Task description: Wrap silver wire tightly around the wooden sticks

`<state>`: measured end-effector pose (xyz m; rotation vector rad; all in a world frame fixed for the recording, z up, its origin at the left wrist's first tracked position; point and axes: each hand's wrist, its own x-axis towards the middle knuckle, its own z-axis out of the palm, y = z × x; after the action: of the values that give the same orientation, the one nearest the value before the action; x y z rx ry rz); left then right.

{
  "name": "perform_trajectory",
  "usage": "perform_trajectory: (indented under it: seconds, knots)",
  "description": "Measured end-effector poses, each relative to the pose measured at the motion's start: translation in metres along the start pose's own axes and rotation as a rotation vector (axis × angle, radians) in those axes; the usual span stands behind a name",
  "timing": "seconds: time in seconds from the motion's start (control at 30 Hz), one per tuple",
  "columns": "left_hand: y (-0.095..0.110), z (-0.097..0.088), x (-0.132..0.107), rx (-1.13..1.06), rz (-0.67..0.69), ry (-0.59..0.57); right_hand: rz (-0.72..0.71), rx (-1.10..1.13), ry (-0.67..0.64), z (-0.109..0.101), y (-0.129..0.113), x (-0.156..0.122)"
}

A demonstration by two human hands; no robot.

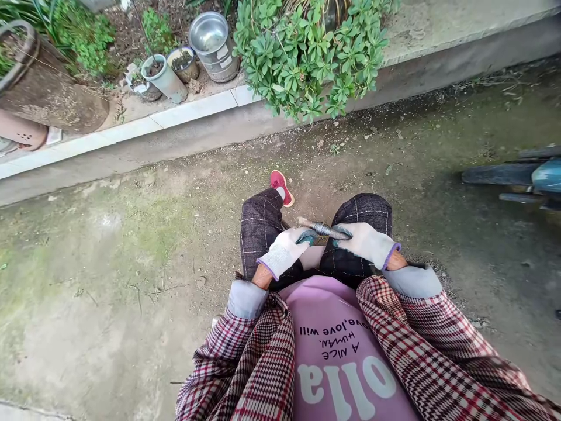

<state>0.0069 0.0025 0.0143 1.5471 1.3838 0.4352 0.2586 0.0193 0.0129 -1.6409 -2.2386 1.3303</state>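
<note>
I sit over a concrete ground with my knees in dark checked trousers. Both hands wear white work gloves with dark fingertips. My left hand (289, 248) is closed on one end of a short grey metal bar (325, 229) held across my lap. My right hand (362, 241) grips the other end of that bar, fingers wrapped round it. A pale tip of the bar pokes out past my left fingers. The bar's exact kind is too small to tell.
A red shoe (281, 186) shows beyond my left knee. A raised kerb (193, 111) runs across the back, with a leafy bush (307, 52), a metal pot (214, 44), small plant pots (164, 76) and a big clay jar (48, 88). Part of a scooter (521, 175) stands right.
</note>
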Motion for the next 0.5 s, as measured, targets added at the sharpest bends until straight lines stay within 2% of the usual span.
perform_trajectory:
  seconds: [0.13,0.2,0.37,0.5]
  knots:
    - [0.002,0.001,-0.005,-0.465,-0.02,0.006,0.0,0.3,0.032,-0.002,-0.009,-0.003]
    - [0.003,-0.001,-0.007,-0.57,-0.034,-0.006,-0.001,0.468,0.046,-0.002,-0.014,-0.004]
    - [-0.001,0.002,-0.01,-0.53,-0.01,-0.085,0.013,0.755,0.05,-0.001,-0.022,-0.009]
    - [-0.007,0.007,-0.009,-0.371,0.036,-0.035,0.095,0.907,-0.007,-0.002,-0.026,-0.011]
